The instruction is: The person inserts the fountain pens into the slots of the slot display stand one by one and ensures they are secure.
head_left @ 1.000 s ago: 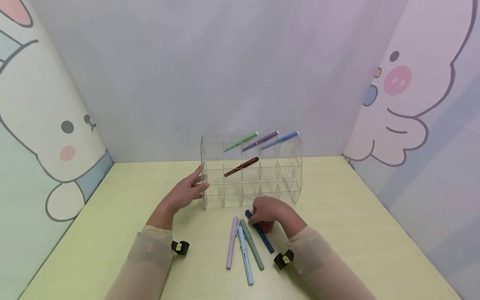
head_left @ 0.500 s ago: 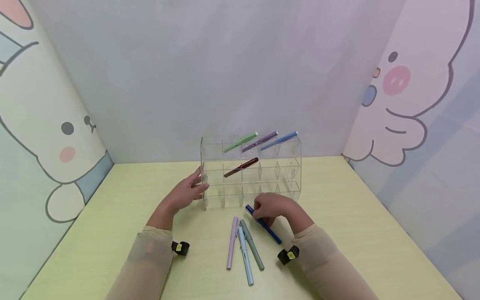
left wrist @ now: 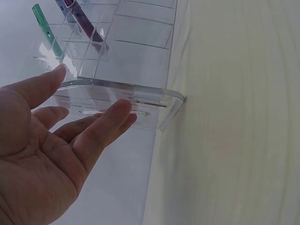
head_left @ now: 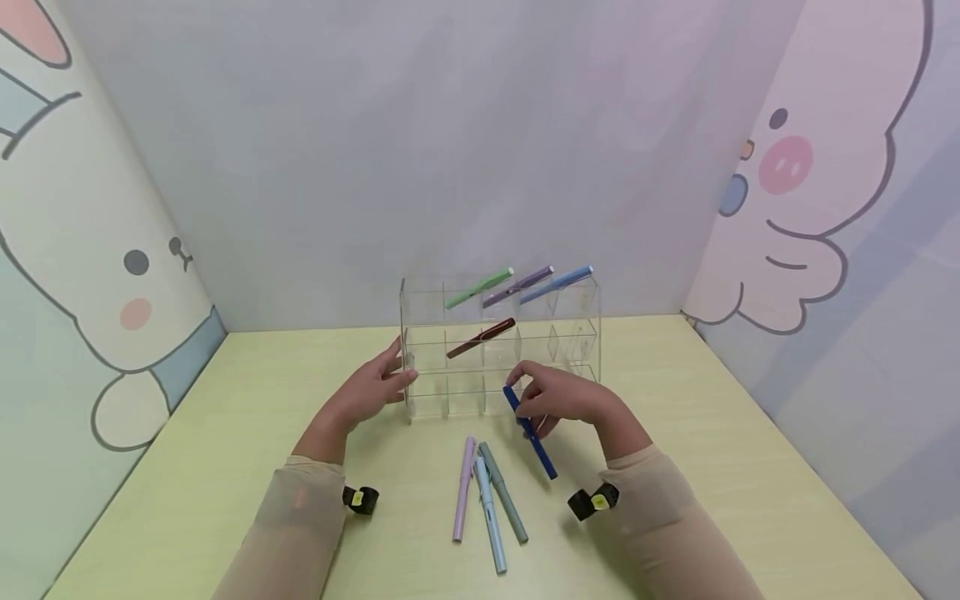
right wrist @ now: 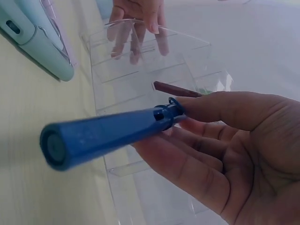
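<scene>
Right hand (head_left: 558,398) fingers pinch the dark blue pen (head_left: 530,432) before the clear rack (head_left: 577,333) holding four pens; left hand (head_left: 371,387) fingers, spread straight, rest on its side.

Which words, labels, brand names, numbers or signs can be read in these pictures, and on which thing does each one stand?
None can be read.
The yellow tags on the black wrist bands carry marks too small to read.
The dark blue pen that the right hand holds shows no print in the right wrist view.
The clear acrylic pen rack that the left hand touches bears no label.
The wall drawings are cartoon animals without letters.
</scene>
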Available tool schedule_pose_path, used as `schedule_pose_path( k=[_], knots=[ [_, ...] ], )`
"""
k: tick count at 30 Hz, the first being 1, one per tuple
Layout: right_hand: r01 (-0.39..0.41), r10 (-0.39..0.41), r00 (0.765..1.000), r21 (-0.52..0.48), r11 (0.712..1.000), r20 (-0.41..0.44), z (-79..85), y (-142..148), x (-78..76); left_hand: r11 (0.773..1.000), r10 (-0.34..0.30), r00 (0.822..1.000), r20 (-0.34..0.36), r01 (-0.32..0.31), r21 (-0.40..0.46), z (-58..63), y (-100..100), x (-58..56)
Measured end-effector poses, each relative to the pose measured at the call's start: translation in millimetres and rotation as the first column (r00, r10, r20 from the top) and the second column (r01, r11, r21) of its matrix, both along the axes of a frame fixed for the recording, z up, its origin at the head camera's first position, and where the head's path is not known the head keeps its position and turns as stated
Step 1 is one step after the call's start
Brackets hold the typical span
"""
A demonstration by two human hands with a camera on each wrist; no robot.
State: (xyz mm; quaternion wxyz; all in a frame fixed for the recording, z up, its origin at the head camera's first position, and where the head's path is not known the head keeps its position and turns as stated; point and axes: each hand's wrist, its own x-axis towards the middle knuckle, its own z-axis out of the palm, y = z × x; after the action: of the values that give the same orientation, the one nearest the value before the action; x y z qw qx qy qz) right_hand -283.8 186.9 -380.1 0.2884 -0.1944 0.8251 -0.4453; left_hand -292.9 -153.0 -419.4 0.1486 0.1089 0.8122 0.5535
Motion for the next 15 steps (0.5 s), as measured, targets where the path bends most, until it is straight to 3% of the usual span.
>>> schedule_pose_path(
  k=[9,15],
  knots=[
    [0.043,-0.053,0.994,-0.105,0.994,-0.091,6.7,13.5,-6.4,1.000,-0.005,1.000,-0.008,0.005,0.005,-3.8,-2.2,-1.6],
    [0.143,-0.186,0.968,-0.242,0.960,-0.168,10.1,20.1,-11.8,1.000,-0.008,1.000,-0.024,0.008,0.017,-3.4,-1.6,-0.8]
  ],
)
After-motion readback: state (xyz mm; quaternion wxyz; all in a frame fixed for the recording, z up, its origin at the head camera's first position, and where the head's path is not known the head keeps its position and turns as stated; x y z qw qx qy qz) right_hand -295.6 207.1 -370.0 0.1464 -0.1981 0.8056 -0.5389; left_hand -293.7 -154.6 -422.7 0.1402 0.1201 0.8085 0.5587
